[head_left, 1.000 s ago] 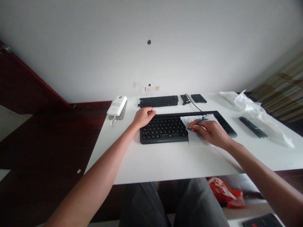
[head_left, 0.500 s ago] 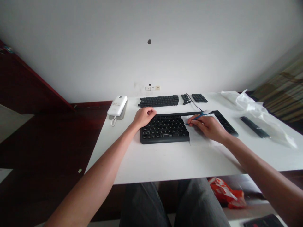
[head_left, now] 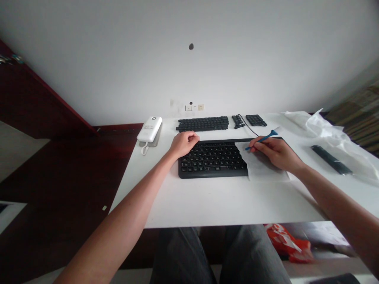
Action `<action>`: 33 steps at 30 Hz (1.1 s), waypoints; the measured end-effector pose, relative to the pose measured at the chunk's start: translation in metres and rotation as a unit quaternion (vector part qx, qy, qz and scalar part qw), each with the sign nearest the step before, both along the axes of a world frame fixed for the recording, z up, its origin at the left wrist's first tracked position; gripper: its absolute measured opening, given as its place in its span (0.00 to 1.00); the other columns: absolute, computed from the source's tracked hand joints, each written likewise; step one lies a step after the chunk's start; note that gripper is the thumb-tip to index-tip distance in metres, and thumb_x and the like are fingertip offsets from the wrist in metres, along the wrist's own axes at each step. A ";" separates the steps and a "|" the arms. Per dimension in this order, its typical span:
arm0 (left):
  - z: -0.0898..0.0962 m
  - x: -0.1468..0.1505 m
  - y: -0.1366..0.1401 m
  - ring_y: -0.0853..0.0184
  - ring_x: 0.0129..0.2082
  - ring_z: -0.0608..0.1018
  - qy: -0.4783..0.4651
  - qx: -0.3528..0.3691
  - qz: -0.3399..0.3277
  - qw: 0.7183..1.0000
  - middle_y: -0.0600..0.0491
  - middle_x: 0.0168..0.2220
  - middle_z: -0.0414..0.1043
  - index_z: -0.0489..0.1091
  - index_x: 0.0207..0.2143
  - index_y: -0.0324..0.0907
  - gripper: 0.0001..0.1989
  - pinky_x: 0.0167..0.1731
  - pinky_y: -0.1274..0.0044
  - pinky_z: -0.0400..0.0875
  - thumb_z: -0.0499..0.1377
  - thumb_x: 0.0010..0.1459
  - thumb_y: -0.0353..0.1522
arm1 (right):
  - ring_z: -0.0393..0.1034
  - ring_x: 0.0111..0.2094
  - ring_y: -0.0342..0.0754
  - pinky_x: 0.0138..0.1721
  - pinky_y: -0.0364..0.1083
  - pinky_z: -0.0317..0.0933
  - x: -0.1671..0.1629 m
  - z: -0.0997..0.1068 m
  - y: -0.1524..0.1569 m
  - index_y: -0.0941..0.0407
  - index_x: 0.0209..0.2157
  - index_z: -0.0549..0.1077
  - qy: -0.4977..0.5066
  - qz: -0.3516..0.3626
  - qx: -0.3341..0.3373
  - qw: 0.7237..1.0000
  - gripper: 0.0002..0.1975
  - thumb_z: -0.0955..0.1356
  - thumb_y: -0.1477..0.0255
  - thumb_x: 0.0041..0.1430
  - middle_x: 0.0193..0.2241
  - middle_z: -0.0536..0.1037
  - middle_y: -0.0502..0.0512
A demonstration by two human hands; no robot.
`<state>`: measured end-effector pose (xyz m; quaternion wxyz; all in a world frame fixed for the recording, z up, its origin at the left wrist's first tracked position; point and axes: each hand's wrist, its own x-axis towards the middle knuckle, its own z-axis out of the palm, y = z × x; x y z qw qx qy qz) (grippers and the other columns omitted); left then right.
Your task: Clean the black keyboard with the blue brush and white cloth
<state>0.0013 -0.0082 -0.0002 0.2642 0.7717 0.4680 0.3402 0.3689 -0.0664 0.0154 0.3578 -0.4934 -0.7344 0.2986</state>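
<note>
A black keyboard (head_left: 213,173) with its keycaps off lies on the white table. Over its right part is spread a thin white tissue (head_left: 260,167). My right hand (head_left: 276,153) grips a slim blue brush (head_left: 268,136) like a pen; its pointed end is down near the tissue's left edge, and its flared end with a whitish tip points up and right. At the keyboard's far left corner rests my left hand (head_left: 184,144), fingers curled around the edge, the fingertips partly hidden.
Behind the keyboard are loose black keycaps in blocks (head_left: 203,123) and a number-pad block (head_left: 256,120). A white power bank (head_left: 150,129) lies on a grey object at the left. To the right are a dark strip (head_left: 331,159) and a crumpled white plastic sheet (head_left: 325,130).
My right hand has lifted slightly and turned the brush, so its flared end now stands clear above the hand. The left hand holds its place. The view has shifted a little.
</note>
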 end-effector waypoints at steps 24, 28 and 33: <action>0.003 0.000 0.001 0.65 0.31 0.75 0.017 0.005 0.003 1.000 0.55 0.31 0.76 0.77 0.32 0.43 0.13 0.34 0.72 0.62 0.59 0.68 0.38 | 0.78 0.38 0.54 0.42 0.52 0.70 -0.019 0.007 -0.017 0.50 0.39 0.80 -0.111 0.035 0.044 0.992 0.17 0.64 0.56 0.72 0.40 0.84 0.54; 0.004 0.001 0.000 0.64 0.31 0.75 0.019 0.001 0.003 1.000 0.53 0.31 0.77 0.77 0.32 0.43 0.13 0.35 0.72 0.62 0.59 0.68 0.39 | 0.79 0.38 0.55 0.44 0.54 0.71 -0.022 0.011 -0.017 0.48 0.39 0.80 -0.134 0.041 0.059 0.988 0.17 0.63 0.56 0.72 0.40 0.85 0.53; 0.004 0.001 0.000 0.64 0.32 0.75 0.020 0.005 0.000 1.000 0.53 0.32 0.77 0.77 0.33 0.42 0.14 0.35 0.72 0.62 0.58 0.69 0.38 | 0.79 0.37 0.54 0.43 0.53 0.70 -0.019 0.012 -0.017 0.48 0.40 0.80 -0.146 0.055 0.057 0.986 0.16 0.64 0.57 0.72 0.39 0.85 0.52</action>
